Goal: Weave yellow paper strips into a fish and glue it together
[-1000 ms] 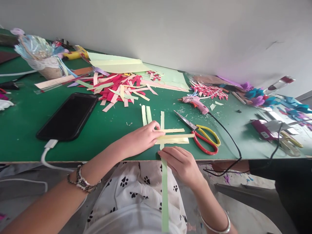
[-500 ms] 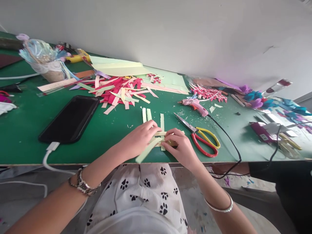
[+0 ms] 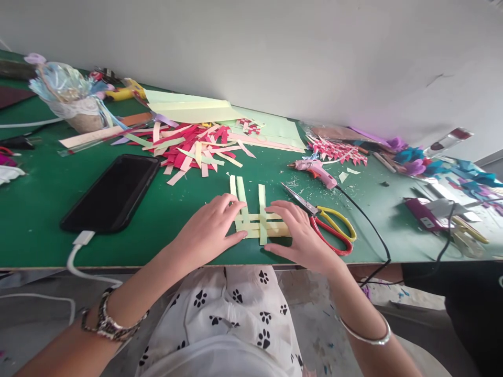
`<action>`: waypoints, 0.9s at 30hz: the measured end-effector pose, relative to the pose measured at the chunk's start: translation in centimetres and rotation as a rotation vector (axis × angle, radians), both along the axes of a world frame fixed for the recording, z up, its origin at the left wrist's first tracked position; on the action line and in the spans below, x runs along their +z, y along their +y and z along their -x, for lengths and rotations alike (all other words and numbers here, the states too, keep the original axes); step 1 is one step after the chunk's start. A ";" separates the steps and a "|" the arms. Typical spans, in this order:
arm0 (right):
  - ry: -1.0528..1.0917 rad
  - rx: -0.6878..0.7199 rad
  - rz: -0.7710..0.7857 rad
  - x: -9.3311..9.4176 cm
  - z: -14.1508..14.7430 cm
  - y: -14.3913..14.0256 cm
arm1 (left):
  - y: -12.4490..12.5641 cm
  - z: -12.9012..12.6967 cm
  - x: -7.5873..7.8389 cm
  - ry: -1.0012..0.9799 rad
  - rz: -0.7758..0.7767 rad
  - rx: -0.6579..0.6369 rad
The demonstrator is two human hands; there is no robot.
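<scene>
Pale green paper strips (image 3: 262,196) cross cream paper strips (image 3: 255,217) in a small woven lattice flat on the table near its front edge. At the lattice's left side rests my left hand (image 3: 210,225), thumb and fingers apart, fingertips on the strips. Over the right ends of the cream strips lies my right hand (image 3: 301,233), its thumb and fingers also apart, with the thumb by the lower end of the right-hand green strip. Part of the lattice is hidden under this hand. Scissors (image 3: 314,209) with red and yellow handles lie just right of it.
A black phone (image 3: 113,193) with a white cable lies at left. Behind are a heap of red, pink and cream strips (image 3: 188,149) and pale paper sheets (image 3: 188,107). A pink glue gun (image 3: 316,172) trails its black cord (image 3: 369,222). Another person's dark clothing (image 3: 467,314) shows at lower right.
The loose pale green strip slanting between my hands now lies upright in the lattice. My hands have moved apart and their fingers have spread.
</scene>
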State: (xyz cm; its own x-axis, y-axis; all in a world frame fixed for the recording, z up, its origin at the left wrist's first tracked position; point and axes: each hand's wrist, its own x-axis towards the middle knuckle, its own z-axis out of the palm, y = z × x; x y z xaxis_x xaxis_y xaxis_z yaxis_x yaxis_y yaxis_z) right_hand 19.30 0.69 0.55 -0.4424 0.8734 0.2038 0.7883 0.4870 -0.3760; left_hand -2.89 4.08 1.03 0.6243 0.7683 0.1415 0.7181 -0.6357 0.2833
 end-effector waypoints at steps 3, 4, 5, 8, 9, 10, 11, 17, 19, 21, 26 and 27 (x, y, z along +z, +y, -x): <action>-0.110 0.058 0.100 0.7 -0.4 0.3 | -0.1 0.3 -0.4 0.024 -0.027 -0.013; -0.124 0.055 0.106 0.8 -0.4 0.4 | -0.1 0.3 -0.4 0.022 -0.031 -0.023; -0.132 0.051 0.106 0.8 -0.3 0.5 | -0.1 0.3 -0.5 0.017 -0.033 -0.036; -0.142 0.042 0.094 0.9 0.0 0.8 | 0.0 0.3 -0.5 -0.006 -0.036 -0.080; -0.143 0.046 0.091 0.9 0.1 0.8 | 0.0 0.4 -0.4 -0.010 -0.038 -0.090; -0.142 0.055 0.090 0.9 0.1 0.9 | 0.1 0.4 -0.4 -0.013 -0.041 -0.097; -0.139 0.065 0.089 1.0 0.2 1.0 | 0.1 0.4 -0.4 -0.017 -0.045 -0.100; -0.068 0.133 0.116 1.1 0.7 1.6 | 0.1 0.5 -0.2 -0.029 -0.040 -0.119; -0.019 0.164 0.145 1.2 0.9 1.8 | 0.1 0.5 -0.1 -0.030 -0.029 -0.123; 0.025 0.183 0.171 1.3 1.0 2.0 | 0.2 0.5 0.0 -0.027 -0.010 -0.119; 0.020 0.134 0.144 1.3 0.8 1.9 | 0.3 1.0 -0.1 -0.022 0.033 -0.089; 0.002 0.120 0.133 1.3 0.7 1.8 | 0.3 1.1 -0.1 -0.028 0.041 -0.086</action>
